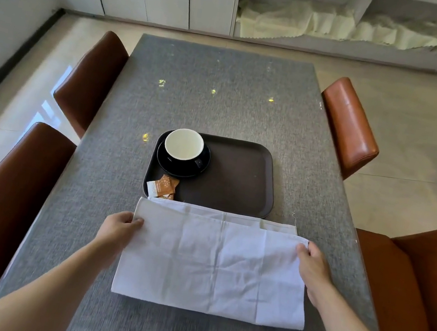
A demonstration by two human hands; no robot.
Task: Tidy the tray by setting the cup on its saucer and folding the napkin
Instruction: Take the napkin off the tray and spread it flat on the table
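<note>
The napkin (215, 263) is lying on the grey table (223, 94) just near of the tray (238, 180), its far edge overlapping the tray's near rim. It is looking white, thin and creased, with one fold already made: the upper layer is stopping just short of the far edge, leaving a narrow strip of the lower layer showing. The left hand (119, 225) is pinching the top layer's far left corner, and the right hand (311, 260) is pinching the far right corner, both grasping cloth.

The likely trouble, I'd say, is the corners going down uneven, since the right one is sitting slightly nearer than the left, giving a crooked fold. Tugging could also drag the limp cloth across the table or nudge the tray.

The cup (183, 144), white inside, is already sitting on its dark saucer (183, 159) at the tray's far left corner. Two small sachets (163, 186) are lying at the tray's near left. Brown leather chairs (349, 126) are standing along both sides.
</note>
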